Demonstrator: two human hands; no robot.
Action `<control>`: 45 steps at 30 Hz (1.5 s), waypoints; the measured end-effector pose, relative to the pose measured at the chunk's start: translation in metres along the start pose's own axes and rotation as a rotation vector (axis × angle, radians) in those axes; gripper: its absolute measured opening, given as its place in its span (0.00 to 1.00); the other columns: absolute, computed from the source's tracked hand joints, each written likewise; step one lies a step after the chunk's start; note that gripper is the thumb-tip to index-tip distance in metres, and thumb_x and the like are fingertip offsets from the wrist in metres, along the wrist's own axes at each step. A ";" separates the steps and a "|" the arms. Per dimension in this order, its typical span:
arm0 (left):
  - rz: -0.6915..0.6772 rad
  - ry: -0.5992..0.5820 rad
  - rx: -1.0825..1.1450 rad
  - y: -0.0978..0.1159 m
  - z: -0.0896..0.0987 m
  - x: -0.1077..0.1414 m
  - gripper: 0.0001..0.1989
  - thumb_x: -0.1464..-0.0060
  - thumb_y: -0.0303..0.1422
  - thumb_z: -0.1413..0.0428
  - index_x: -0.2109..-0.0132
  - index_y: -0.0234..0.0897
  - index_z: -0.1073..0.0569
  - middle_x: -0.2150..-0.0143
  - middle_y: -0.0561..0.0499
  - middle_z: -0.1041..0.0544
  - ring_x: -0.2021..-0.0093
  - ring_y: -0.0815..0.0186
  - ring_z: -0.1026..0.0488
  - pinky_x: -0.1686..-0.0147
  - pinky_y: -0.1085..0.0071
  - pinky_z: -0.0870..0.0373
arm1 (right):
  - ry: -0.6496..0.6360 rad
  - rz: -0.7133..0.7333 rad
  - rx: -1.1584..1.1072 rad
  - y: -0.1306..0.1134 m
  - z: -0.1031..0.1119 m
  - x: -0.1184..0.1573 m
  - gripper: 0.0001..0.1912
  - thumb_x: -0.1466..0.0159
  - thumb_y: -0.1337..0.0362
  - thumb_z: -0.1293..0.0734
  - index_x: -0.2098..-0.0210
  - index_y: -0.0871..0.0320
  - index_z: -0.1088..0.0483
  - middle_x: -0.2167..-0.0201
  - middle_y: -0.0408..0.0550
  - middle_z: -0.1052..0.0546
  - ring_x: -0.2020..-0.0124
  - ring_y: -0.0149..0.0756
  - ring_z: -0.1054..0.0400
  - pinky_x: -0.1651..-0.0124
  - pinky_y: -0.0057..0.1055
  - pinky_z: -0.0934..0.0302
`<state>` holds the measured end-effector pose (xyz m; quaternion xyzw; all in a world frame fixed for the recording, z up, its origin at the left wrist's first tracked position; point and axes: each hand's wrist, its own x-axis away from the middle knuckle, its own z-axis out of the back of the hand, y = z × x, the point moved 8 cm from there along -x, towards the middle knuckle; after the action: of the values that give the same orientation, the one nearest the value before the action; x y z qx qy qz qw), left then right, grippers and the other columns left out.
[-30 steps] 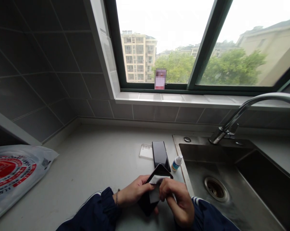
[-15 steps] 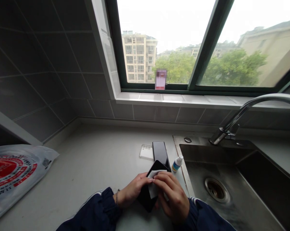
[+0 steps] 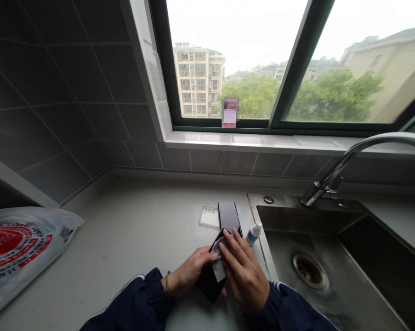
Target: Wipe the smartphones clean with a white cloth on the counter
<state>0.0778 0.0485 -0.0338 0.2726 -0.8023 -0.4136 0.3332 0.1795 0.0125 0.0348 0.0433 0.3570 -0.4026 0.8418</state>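
Observation:
My left hand (image 3: 186,274) grips a black smartphone (image 3: 207,284) by its left side, thumb on top, holding it tilted over the counter. Across the phone's face lies a small pale cloth (image 3: 219,270) with a zigzag edge. My right hand (image 3: 249,276) presses this cloth onto the upper part of the screen with long, fairly straight fingers. Just beyond, a second dark phone (image 3: 228,214) rests on the counter, its lower end hidden behind my right hand. A clear phone case (image 3: 209,217) lies at its left, and a small spray bottle (image 3: 253,233) stands at its right.
The steel sink (image 3: 276,248) with its drain borders the counter (image 3: 131,220) on the right, under a chrome faucet (image 3: 338,170). A white plastic bag (image 3: 24,243) with red print lies far left. A tiled wall and window are behind.
My right hand's fingers have slid up and forward over the cloth and straightened, spreading it along the phone. The left hand keeps its hold almost unmoved.

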 end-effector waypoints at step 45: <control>-0.027 0.009 0.156 -0.001 0.007 -0.004 0.10 0.47 0.33 0.46 0.60 0.31 0.26 0.67 0.51 0.29 0.68 0.69 0.34 0.65 0.73 0.38 | 0.003 0.038 -0.276 -0.019 0.010 0.000 0.20 0.37 0.76 0.39 0.46 0.61 0.32 0.51 0.57 0.27 0.47 0.46 0.33 0.49 0.43 0.31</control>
<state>0.0754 0.0542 -0.0395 0.3103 -0.8269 -0.3529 0.3088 0.1721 -0.0037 0.0457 -0.0656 0.4094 -0.3333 0.8467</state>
